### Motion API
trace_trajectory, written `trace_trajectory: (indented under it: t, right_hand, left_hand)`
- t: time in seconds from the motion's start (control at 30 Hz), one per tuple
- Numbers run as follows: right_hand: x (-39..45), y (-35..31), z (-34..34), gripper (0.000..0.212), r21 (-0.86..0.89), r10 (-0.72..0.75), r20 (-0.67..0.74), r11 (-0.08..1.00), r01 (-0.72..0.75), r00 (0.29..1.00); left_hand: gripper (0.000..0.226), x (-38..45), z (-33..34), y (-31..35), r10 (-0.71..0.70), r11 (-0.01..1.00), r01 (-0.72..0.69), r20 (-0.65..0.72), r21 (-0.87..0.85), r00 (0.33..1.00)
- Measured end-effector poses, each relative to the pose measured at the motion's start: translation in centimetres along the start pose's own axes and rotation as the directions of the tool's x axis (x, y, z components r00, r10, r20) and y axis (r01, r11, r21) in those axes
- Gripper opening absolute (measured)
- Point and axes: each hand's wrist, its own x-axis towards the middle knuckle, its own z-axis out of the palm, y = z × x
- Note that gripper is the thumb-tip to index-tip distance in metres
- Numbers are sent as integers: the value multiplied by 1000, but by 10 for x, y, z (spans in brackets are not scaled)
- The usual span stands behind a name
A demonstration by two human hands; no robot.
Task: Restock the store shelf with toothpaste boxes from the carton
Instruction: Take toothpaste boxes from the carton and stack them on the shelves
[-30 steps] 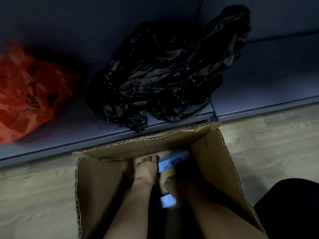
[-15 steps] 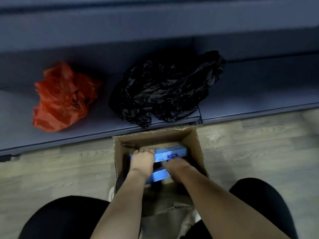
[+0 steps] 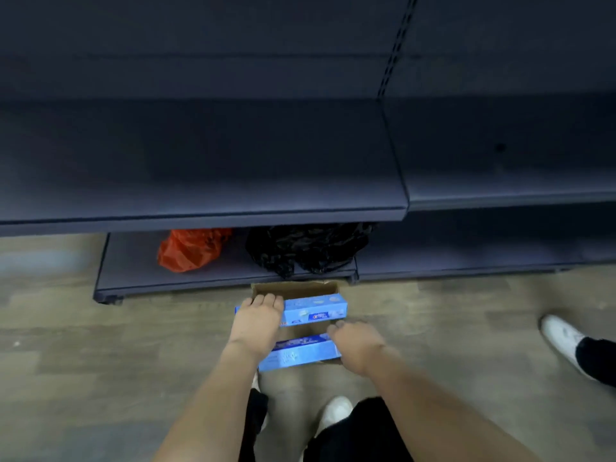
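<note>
Two blue toothpaste boxes are lifted above the brown carton, which stands on the floor against the bottom shelf. My left hand grips the left end of the farther toothpaste box. My right hand grips the right end of the nearer toothpaste box. The carton's inside is mostly hidden behind the boxes and my hands. A wide dark blue shelf stretches bare above the bottom shelf.
A red plastic bag and a black plastic bag lie on the bottom shelf behind the carton. Another person's white shoe is on the wooden floor at the right. My own shoe shows below.
I have risen from the carton, so more of the shelving shows. Both hands have come up out of the carton, each with a toothpaste box.
</note>
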Motion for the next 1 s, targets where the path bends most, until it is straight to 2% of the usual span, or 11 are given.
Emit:
trace_trajectory:
  t: [0.07, 0.13, 0.17, 0.23, 0.27, 0.4, 0.53, 0.63, 0.73, 0.9, 1.0]
  right_hand:
    - [-31, 0, -24, 42, -35, -9, -27, 999, 8, 1000]
    - [-57, 1, -48, 44, -55, -13, -52, 998, 10, 999]
    - [-69, 1, -61, 44, -61, -16, -70, 998, 12, 997]
    - [-89, 2, -86, 43, -76, -35, -127, 997, 26, 991]
    - [-98, 2, -98, 42, -90, -49, -166, 995, 35, 985]
    - [-133, 0, -144, 40, -133, -97, -343, 990, 54, 934]
    - [-163, 1, -184, 39, -169, -125, -517, 985, 41, 847]
    - [-177, 7, -213, 37, -195, -140, -660, 981, 11, 739]
    - [-187, 10, -248, 42, -196, -126, -733, 980, -30, 669]
    - [-210, 10, -315, 47, -214, -166, -850, 976, -41, 500]
    - [-220, 14, -346, 44, -214, -164, -871, 975, -56, 463]
  left_hand:
    - [65, -26, -34, -4, -25, 1000, 25, -24, 10, 999]
    - [65, -41, -55, -12, 3, 1000, -1, -144, 16, 990]
    - [67, -48, -69, -16, -7, 1000, 9, -150, 12, 989]
    - [71, -65, -113, -19, -31, 999, 33, -52, 38, 998]
    - [70, -72, -131, -21, -54, 997, 57, -51, 48, 997]
    - [59, -88, -188, -39, -51, 981, 86, -196, 174, 979]
    - [49, -106, -234, -63, -18, 964, 100, -316, 245, 949]
    - [47, -115, -264, -82, -50, 972, 131, -372, 196, 927]
    - [46, -122, -299, -98, -57, 979, 132, -415, 155, 908]
    - [48, -129, -365, -127, -8, 995, 59, -528, 79, 850]
    - [40, -132, -403, -142, -10, 1000, 10, -574, -2, 819]
